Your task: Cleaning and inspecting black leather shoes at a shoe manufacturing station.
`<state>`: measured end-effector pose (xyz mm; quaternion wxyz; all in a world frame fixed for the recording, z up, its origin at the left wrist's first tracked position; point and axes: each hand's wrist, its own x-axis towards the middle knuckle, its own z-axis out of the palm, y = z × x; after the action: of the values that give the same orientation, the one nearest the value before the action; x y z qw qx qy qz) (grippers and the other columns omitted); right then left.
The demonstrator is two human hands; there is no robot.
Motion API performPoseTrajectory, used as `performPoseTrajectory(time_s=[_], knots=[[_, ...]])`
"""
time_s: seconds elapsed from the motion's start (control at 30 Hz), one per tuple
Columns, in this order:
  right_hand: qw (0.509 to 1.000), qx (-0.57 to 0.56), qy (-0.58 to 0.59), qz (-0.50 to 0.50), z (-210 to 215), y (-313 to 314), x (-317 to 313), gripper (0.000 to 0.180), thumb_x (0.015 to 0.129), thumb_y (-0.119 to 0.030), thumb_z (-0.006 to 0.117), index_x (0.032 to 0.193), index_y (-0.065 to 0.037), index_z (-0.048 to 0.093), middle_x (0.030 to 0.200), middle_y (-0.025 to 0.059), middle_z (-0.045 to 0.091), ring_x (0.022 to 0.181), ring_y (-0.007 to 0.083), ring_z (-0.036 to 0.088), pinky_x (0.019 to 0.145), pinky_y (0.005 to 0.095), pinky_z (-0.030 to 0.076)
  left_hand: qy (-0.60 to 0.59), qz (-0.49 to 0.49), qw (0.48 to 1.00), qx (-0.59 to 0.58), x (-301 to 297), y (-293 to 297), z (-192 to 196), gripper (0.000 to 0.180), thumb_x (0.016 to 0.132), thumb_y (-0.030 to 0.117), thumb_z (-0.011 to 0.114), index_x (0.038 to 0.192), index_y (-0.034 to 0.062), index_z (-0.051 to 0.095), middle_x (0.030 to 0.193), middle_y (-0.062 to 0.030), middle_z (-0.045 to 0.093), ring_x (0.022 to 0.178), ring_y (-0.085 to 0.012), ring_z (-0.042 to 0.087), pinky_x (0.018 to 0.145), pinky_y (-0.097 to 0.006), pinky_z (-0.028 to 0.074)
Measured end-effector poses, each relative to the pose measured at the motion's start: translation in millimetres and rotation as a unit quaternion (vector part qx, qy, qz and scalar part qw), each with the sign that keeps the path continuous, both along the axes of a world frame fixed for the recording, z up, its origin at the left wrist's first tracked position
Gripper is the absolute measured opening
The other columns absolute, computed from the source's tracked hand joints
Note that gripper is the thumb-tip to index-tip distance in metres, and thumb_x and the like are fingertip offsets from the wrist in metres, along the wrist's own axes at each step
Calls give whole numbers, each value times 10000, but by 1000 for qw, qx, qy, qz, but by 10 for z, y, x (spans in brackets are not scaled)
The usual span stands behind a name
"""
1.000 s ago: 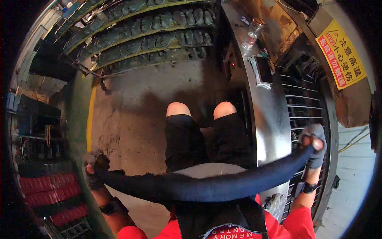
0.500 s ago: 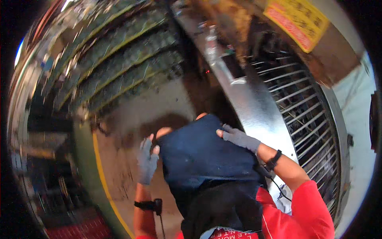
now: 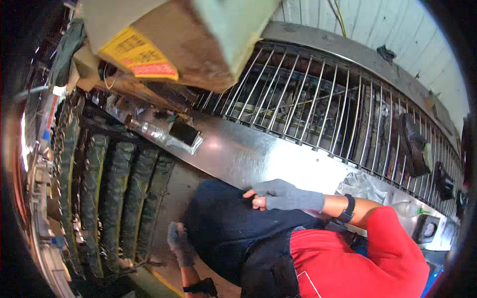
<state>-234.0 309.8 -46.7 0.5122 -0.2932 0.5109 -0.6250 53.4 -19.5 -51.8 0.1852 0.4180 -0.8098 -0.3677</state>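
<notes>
Fingers [image 3: 250, 193] overlap navy cloth [image 3: 213, 228] beside a metal counter [image 3: 223, 149].

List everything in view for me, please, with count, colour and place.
Shelf rack: one, dark, yellowish-edged, left
Warning label: one, yellow, red and white, upper left
Wall: one, white, upper right
Steel ledge: one, silver, across centre
Barred grate: one, metallic grey, beyond ledge
Shoes: at least two, dark, on grate, right
Clear bottle: one, colourless, ledge, left
Flat slab: one, black, beside bottle
Crumpled plastic sheet: one, whitish, ledge, right
Squeeze bottle: one, clear, green-tipped, ledge, far right
Square case: one, black, ledge, far right
Lap cloth: one, dark blue, over lap
Shirt: one, red, lower right
Wrist straps: two, black, one per arm
Left hand: one, grey-gloved, beside cloth
Right hand: one, grey-gloved, over cloth
</notes>
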Motion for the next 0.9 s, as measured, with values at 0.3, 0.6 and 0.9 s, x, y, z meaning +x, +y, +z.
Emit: performPoseTrajectory(time_s=[0.3,0.6,0.9], knots=[[978,-184,-15,-99,-828,-198,-554,462,1042,-341,670,1377,-23,667,1024,141,752,905,186,732,727,332,570,-105,-25,983,-150,263,8,-522,452,1038,350,715,1180,-79,716,1058,-163,753,988,-239,698,959,-349,540],[984,-66,77,-148,-852,-263,-839,427,955,-464,732,918,-66,583,747,93,660,702,282,681,644,432,510,-131,-69,985,-90,-6,91,-411,209,994,173,712,899,48,575,832,-29,506,792,-154,503,756,-323,452],[986,-62,54,-148,-839,-283,-817,434,947,-475,762,944,-63,626,751,100,656,697,285,690,658,421,527,-201,-97,969,-102,-231,64,-255,173,1025,208,698,933,70,652,826,14,550,803,-115,544,761,-299,472]])
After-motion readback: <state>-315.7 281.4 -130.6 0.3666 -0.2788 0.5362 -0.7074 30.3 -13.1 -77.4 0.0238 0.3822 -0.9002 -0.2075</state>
